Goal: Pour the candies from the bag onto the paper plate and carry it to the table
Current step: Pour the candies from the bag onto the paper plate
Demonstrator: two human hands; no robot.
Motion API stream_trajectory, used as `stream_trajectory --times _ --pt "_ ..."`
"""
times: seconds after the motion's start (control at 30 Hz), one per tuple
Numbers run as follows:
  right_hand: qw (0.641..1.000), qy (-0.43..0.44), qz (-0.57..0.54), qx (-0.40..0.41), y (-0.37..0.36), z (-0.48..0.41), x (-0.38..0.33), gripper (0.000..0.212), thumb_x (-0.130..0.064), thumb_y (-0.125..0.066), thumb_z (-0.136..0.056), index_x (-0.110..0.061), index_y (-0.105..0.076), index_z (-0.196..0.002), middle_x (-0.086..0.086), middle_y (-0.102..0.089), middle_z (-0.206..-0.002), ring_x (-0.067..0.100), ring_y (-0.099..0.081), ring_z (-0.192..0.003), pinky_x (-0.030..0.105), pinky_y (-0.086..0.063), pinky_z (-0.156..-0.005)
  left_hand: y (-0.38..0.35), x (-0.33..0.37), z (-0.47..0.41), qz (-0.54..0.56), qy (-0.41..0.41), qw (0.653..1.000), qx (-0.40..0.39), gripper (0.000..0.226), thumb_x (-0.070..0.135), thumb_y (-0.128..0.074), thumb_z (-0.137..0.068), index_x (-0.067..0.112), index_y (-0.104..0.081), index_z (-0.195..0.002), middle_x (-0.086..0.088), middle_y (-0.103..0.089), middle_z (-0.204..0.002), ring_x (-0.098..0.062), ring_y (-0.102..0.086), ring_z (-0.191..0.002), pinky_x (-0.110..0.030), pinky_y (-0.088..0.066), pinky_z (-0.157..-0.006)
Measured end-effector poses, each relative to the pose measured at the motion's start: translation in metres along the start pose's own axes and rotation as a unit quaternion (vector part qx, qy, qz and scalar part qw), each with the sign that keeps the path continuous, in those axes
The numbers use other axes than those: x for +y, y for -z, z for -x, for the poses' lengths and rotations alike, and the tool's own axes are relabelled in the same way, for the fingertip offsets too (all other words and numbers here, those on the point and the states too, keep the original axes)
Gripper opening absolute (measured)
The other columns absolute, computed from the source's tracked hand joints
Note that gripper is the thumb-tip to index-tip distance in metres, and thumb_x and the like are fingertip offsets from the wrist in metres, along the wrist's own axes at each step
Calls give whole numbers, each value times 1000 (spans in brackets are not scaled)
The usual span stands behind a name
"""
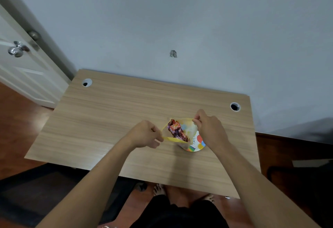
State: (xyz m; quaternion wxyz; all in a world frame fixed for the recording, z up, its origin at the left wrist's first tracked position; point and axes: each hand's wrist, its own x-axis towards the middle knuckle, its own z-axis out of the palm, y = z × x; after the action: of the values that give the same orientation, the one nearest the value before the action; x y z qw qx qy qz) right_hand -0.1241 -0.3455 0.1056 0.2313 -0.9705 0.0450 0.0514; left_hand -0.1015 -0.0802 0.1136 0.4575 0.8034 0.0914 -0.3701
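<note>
A clear bag with a yellow rim point(187, 130) is held open above the desk, its mouth stretched wide between both hands. Inside it lie several wrapped candies point(175, 130), red and purple. My left hand point(146, 134) pinches the bag's left rim and my right hand point(210, 128) pinches the right rim. Under the bag sits a white paper plate point(198, 144) with coloured dots; only its near right part shows, the bag covering the other part.
The wooden desk point(108, 119) stands against a pale wall, with cable holes at the back left point(87, 82) and back right point(235, 106). A white door point(18, 62) stands at the left. My bare feet point(159, 190) show below the desk's front edge.
</note>
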Motion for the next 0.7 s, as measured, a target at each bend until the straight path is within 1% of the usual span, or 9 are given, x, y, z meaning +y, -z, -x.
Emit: stream_trajectory --times 0.13,0.23,0.3,0.37,0.4,0.47,0.53,0.6,0.7 --pt "1000 23 -6 -11 5 2 -3 10 -37 -56 -105 -28 -52 -102 3 -73 -82 35 -66 -80 46 -57 -70 2 -8 -9 -39 7 993 -111 30 12 -51 -109 -3 -75 -121 -15 -81 -124 -35 -78 -115 -41 -66 -89" --pt "999 23 -10 -21 12 5 0 10 -41 -56 -103 -32 -52 -103 -3 -75 -85 32 -68 -83 47 -59 -73 -5 -20 -30 -215 -58 974 -37 34 15 -58 -107 8 -67 -139 -12 -73 -141 -31 -71 -127 -37 -56 -102" --pt "999 25 -27 -20 17 7 2 9 -41 -58 -102 -33 -55 -104 -6 -77 -86 28 -70 -84 45 -60 -74 -20 -23 -39 -283 -160 946 14 68 23 -72 -101 13 -44 -163 -8 -53 -163 -24 -54 -147 -26 -39 -117" --pt "998 31 -51 -16 24 7 6 7 -38 -62 -100 -33 -58 -104 -11 -79 -87 22 -72 -84 44 -60 -76 -38 -20 -46 -248 -255 935 -1 94 34 -83 -92 20 -31 -169 7 -38 -166 -10 -36 -153 -15 -24 -121" --pt "997 38 -66 -17 27 8 9 6 -37 -64 -100 -32 -60 -102 -13 -80 -86 18 -74 -84 43 -61 -77 -47 -19 -50 -226 -306 925 -8 94 36 -85 -88 20 -36 -167 12 -38 -162 -5 -34 -151 -13 -24 -123" --pt "992 42 -112 -27 34 8 14 5 -32 -68 -101 -30 -64 -99 -13 -82 -86 10 -77 -80 40 -62 -80 -64 -19 -60 -188 -357 915 -6 69 28 -80 -91 16 -57 -155 8 -54 -155 -8 -51 -140 -26 -40 -122" --pt "983 15 -177 -39 41 7 21 8 -27 -70 -103 -21 -66 -99 -8 -84 -89 8 -80 -76 36 -62 -79 -77 -12 -60 -110 -318 942 -5 34 12 -64 -104 14 -73 -137 -12 -77 -120 -12 -72 -99 -35 -61 -92" --pt "964 -29 -258 -59 50 7 27 17 -31 -67 -105 -15 -69 -105 -4 -85 -95 13 -82 -80 35 -62 -81 -84 -10 -61 -82 -290 953 14 32 4 -49 -110 8 -78 -124 -17 -72 -91 -9 -63 -70 -26 -57 -69" --pt "910 -132 -387 -69 54 8 48 43 -50 -53 -109 -15 -77 -117 -6 -85 -107 9 -81 -98 31 -61 -90 -86 -7 -63 -2 -227 974 12 32 19 -48 -112 10 -78 -111 -12 -78 -98 -9 -65 -79 -30 -57 -72"
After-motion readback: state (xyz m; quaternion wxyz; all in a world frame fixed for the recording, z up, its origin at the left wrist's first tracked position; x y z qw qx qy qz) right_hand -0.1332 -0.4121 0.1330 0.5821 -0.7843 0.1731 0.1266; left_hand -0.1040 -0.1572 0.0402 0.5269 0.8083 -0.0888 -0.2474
